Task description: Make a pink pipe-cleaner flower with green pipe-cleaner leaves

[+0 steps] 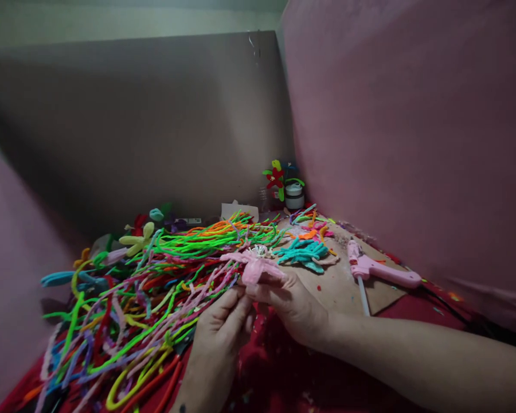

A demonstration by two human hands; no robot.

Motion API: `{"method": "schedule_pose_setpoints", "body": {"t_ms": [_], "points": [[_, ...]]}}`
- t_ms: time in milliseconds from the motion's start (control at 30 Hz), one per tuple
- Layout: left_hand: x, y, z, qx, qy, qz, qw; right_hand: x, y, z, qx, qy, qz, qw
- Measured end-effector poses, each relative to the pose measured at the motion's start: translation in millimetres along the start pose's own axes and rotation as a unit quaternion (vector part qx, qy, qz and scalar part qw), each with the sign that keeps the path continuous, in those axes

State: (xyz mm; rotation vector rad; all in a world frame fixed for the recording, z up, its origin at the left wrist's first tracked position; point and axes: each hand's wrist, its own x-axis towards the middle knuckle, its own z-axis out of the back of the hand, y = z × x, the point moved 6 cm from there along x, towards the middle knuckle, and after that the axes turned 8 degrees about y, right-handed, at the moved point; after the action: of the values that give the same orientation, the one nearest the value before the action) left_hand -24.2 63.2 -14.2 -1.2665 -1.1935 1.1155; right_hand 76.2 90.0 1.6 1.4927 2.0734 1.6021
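Head view: a fuzzy pink flower (254,268) with a whitish centre is up between both hands, above a red cloth (275,370). The right hand (298,307) has its grip closed on the flower's near petals. The left hand (224,318) bunches its fingertips just under them — whether that grip holds any part, I cannot tell. Multicoloured pipe cleaners (176,287) heap to the left; a turquoise bundle (303,252) lies beyond, and a pink glue gun (382,271) — well apart — partly overlies a brown board (337,295).
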Motion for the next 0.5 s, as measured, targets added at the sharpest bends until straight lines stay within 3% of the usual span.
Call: {"method": "schedule_pose_setpoints", "body": {"t_ms": [267,400,500], "points": [[-3.8,-3.6,-15.6,-0.17,0.083,0.064,0.98,0.6,6.0,-3.1,0.013,0.01,-0.007,1.0],[-6.2,-2.7,-22.9,-0.22,0.158,0.09,0.958,-0.1,4.0,-4.6,0.025,0.028,-0.021,0.999],[-6.8,-0.6,-22.6,-0.232,0.182,0.091,0.951,-0.1,6.5,-4.8,0.017,0.026,-0.011,0.999]]}}
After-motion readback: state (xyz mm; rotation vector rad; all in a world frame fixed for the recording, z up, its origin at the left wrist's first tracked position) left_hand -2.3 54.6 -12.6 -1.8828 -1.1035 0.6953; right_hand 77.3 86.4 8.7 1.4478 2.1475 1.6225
